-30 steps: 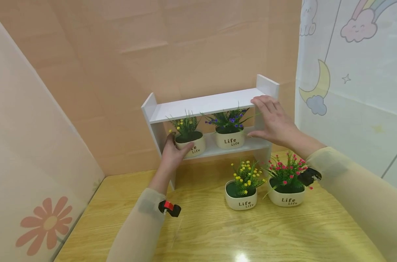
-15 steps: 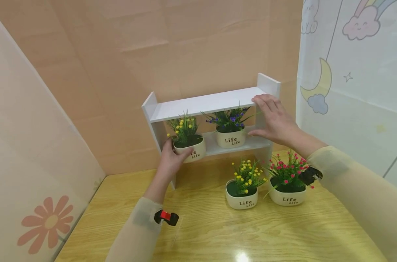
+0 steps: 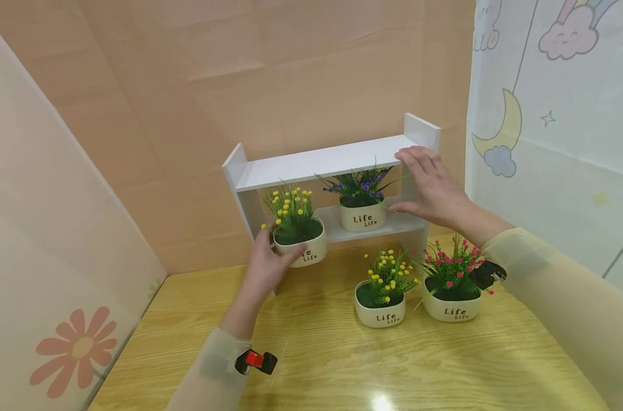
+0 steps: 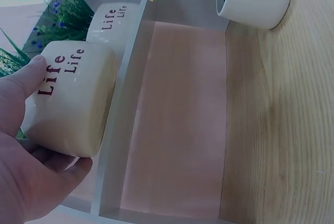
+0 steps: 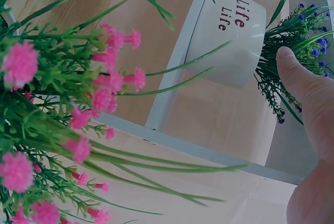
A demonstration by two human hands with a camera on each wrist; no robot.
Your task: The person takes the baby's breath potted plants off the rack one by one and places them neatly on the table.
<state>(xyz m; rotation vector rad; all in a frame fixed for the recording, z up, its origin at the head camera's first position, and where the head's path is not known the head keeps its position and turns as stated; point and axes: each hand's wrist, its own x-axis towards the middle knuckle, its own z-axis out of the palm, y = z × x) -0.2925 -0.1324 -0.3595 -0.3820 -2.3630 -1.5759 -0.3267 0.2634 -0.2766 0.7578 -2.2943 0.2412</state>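
Observation:
My left hand (image 3: 267, 264) grips a cream oval flowerpot with yellow flowers (image 3: 313, 251), thumb across its "Life" front and fingers around its left side. In the left wrist view that pot (image 4: 78, 98) is tilted at the front of the white shelf's middle board. On the same board, to the right, stands a pot of purple flowers (image 3: 362, 218). My right hand (image 3: 431, 185) rests its fingertips on the right end of the shelf's top board (image 3: 321, 162). Its thumb points toward the purple-flower pot; in the right wrist view the thumb (image 5: 297, 72) shows in front of that plant.
On the wooden table (image 3: 311, 359), in front of the shelf, stand a second yellow-flower pot (image 3: 380, 314) and a pink-flower pot (image 3: 452, 308), the latter below my right forearm. A peach backdrop (image 3: 188, 114) hangs behind the shelf, with printed sheets at both sides.
My left hand has drawn the yellow-flower pot forward and down from the left of the middle board, so its flowers show more fully. The right hand has stayed on the shelf.

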